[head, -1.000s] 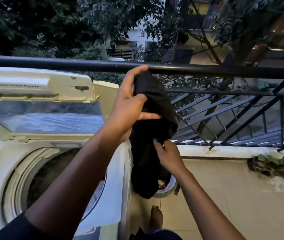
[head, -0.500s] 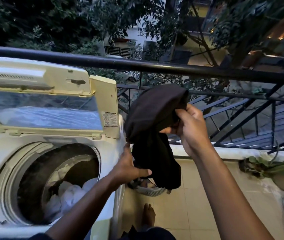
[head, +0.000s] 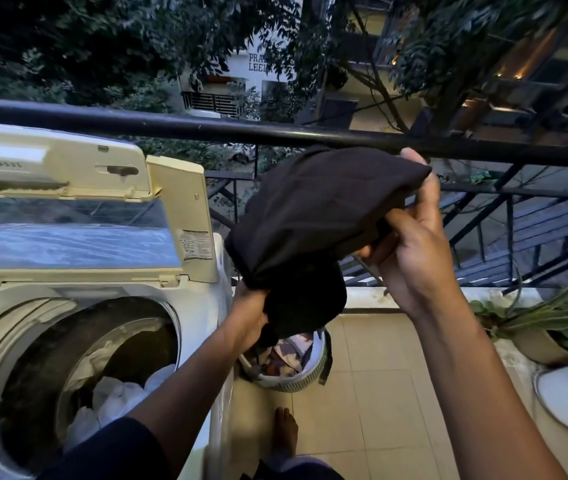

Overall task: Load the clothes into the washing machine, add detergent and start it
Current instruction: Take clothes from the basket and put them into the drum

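Observation:
A black garment (head: pixel 313 220) hangs in the air between my hands, to the right of the washing machine (head: pixel 203 306). My right hand (head: pixel 410 244) grips its upper end, near the balcony rail. My left hand (head: pixel 249 318) holds its lower end, just beside the machine's right edge. The machine's lid (head: pixel 68 202) stands raised, and white clothes (head: pixel 120 396) lie inside the drum. A white laundry basket (head: pixel 296 374) with more clothes sits on the floor below the garment, partly hidden by it.
A black metal railing (head: pixel 171 124) runs across the balcony behind the machine. Potted plants (head: pixel 552 341) and a white pot (head: pixel 566 400) stand along the right wall. My bare foot (head: pixel 284 431) rests on the beige floor tiles (head: pixel 379 393).
My right hand moved from the garment's lower part to its top and lifted it rightward. My left hand dropped from the top to its lower end. The view shifted, uncovering the drum.

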`<state>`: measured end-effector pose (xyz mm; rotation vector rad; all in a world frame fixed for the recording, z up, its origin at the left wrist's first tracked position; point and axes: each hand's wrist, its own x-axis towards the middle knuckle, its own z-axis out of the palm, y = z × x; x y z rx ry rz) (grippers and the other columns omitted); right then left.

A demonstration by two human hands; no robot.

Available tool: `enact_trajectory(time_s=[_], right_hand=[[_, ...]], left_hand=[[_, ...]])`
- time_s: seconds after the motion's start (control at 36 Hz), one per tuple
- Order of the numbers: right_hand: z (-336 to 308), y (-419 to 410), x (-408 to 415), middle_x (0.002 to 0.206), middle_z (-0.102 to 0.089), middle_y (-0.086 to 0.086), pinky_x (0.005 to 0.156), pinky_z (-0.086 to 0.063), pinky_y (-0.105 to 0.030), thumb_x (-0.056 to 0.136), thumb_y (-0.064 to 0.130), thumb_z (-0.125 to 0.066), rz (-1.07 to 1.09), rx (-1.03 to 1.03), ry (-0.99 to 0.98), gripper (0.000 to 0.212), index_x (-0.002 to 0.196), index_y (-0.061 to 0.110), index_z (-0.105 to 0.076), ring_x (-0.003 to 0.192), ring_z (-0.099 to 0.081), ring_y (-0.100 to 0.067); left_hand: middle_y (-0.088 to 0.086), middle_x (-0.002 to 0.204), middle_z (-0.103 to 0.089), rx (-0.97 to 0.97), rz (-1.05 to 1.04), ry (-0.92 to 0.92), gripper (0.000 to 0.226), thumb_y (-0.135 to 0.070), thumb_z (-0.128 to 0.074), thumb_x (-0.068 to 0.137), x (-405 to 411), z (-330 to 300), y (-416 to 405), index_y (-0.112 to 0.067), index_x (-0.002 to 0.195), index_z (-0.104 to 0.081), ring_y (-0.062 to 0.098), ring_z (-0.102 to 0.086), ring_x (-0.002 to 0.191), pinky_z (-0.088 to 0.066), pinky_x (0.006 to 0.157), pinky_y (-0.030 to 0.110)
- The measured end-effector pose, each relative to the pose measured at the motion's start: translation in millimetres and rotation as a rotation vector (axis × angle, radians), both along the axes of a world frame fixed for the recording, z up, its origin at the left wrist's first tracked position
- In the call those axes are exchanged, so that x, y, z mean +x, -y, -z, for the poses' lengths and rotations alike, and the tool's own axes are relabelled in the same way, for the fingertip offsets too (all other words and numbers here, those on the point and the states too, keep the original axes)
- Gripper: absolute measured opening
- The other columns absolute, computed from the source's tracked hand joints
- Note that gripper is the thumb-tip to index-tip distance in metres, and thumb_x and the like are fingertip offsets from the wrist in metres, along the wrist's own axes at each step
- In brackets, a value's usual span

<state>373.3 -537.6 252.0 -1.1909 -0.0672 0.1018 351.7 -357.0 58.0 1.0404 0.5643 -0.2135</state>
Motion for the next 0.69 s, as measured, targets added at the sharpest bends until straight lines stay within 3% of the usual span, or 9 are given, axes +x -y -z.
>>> enact_trajectory(time_s=[0.06,0.11,0.19,0.31,0.36,0.42,0.56,0.64,0.69], right_hand=[[6.2,7.8,3.4,0.125,-0.071,0.001,0.064,-0.060,-0.042,0.105,0.000,-0.045,0.054,-0.081,0.002,0.056,0.137,0.045,-0.052,0.098,-0.075,-0.022],[16.0,16.2,8.3,0.130,-0.071,-0.001,0.069,-0.063,-0.048,0.105,-0.001,-0.044,0.118,-0.204,-0.003,0.051,0.138,0.036,-0.056,0.108,-0.074,-0.028],[32.4,24.8,14.1,0.125,-0.074,-0.001,0.067,-0.066,-0.042,0.103,-0.006,-0.042,0.162,-0.366,0.000,0.047,0.136,0.022,-0.062,0.108,-0.074,-0.028],[54.3,24.4,20.2,0.120,-0.076,0.007,0.100,-0.058,-0.049,0.098,-0.007,-0.041,0.116,-0.558,0.033,0.053,0.121,0.030,-0.072,0.116,-0.070,-0.018],[61.0,18.7,20.5,0.120,-0.074,0.015,0.108,-0.053,-0.046,0.094,-0.004,-0.042,0.061,-0.681,0.080,0.055,0.116,0.035,-0.074,0.119,-0.066,-0.009],[63.4,8.2,16.0,0.115,-0.074,0.020,0.102,-0.054,-0.034,0.093,-0.004,-0.042,-0.030,-0.760,0.124,0.057,0.111,0.039,-0.074,0.113,-0.066,-0.002],[73.5,-12.2,8.8,0.093,-0.069,0.017,0.066,-0.048,-0.030,0.096,0.002,-0.046,-0.287,-0.848,0.171,0.041,0.116,0.032,-0.066,0.077,-0.064,-0.003],[72.0,-9.7,6.0,0.121,-0.069,0.015,0.092,-0.055,-0.032,0.104,0.005,-0.054,-0.407,-0.721,0.136,0.047,0.143,0.030,-0.053,0.112,-0.066,-0.001],[71.4,-4.6,4.5,0.110,-0.075,0.004,0.092,-0.057,-0.033,0.105,0.009,-0.059,-0.402,-0.582,0.099,0.060,0.153,0.037,-0.037,0.107,-0.070,-0.008]], left_hand=[[0.007,0.121,-0.073,-0.140,-0.068,0.067,0.021,-0.024,-0.050,0.107,4.0,-22.0,-0.7,-0.031,0.121,-0.064,0.019,-0.070,0.105,-0.056,0.087,0.038],[0.010,0.124,-0.073,-0.307,-0.078,0.152,0.028,-0.029,-0.046,0.107,7.6,-43.0,-5.6,-0.023,0.125,-0.066,0.023,-0.069,0.111,-0.054,0.093,0.038],[0.013,0.131,-0.070,-0.437,-0.024,0.238,0.035,-0.023,-0.053,0.101,12.1,-58.5,-18.3,-0.013,0.135,-0.062,0.030,-0.064,0.123,-0.053,0.103,0.046],[0.012,0.146,-0.059,-0.452,0.192,0.338,0.095,-0.016,-0.089,0.070,14.7,-57.4,-32.9,-0.022,0.152,-0.041,0.035,-0.054,0.137,-0.047,0.107,0.060],[0.009,0.142,-0.062,-0.407,0.261,0.336,0.111,-0.024,-0.099,0.060,14.2,-60.7,-34.3,-0.019,0.153,-0.038,0.032,-0.054,0.137,-0.046,0.109,0.057],[0.008,0.139,-0.065,-0.357,0.307,0.335,0.118,-0.029,-0.101,0.057,13.3,-65.9,-30.0,-0.014,0.155,-0.037,0.029,-0.056,0.136,-0.044,0.113,0.053],[0.009,0.131,-0.071,0.013,0.219,0.315,0.084,-0.024,-0.089,0.072,18.9,-82.4,-3.5,-0.013,0.144,-0.049,0.024,-0.067,0.123,-0.056,0.103,0.038],[0.010,0.127,-0.072,0.176,0.126,0.269,0.086,-0.034,-0.095,0.067,28.8,-79.9,-7.2,-0.013,0.140,-0.056,0.028,-0.071,0.116,-0.056,0.103,0.051],[0.010,0.121,-0.075,0.213,0.071,0.242,0.074,-0.027,-0.092,0.068,32.4,-79.4,-13.2,-0.015,0.133,-0.060,0.029,-0.074,0.110,-0.058,0.099,0.051]])
